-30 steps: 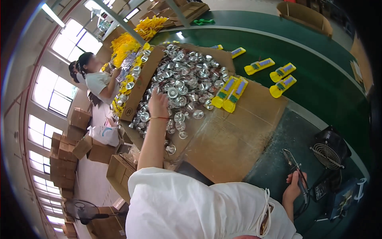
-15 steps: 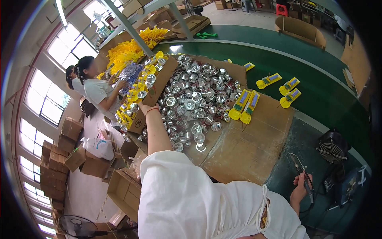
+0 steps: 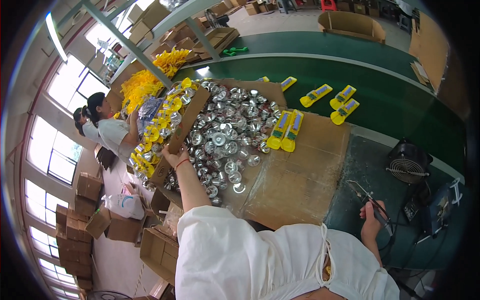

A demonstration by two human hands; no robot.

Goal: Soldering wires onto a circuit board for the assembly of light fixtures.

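My left hand (image 3: 175,156) is closed over the near side wall of a long cardboard box (image 3: 189,120). Yellow parts with shiny reflector cups (image 3: 164,132) fill that box. To its right, a heap of silver reflector cups with fine wires (image 3: 220,127) lies in a flattened carton. Low on the right, my right hand (image 3: 372,216) is wrapped around a soldering iron (image 3: 381,214), whose tip points up and left over the dark green bench. Two yellow lamp housings with green circuit boards (image 3: 285,131) lie side by side on the cardboard sheet (image 3: 305,177).
More yellow housings (image 3: 343,104) lie on the green belt (image 3: 280,67). A black fan (image 3: 409,161) and a blue box-shaped device (image 3: 440,209) stand at the right. Beyond the long box, co-workers (image 3: 112,129) stand near a yellow heap (image 3: 142,85). Cartons (image 3: 160,250) stand on the floor at left.
The whole view has shifted and turned slightly. My left hand stays on the box wall. The soldering iron leans a little further left in my right hand.
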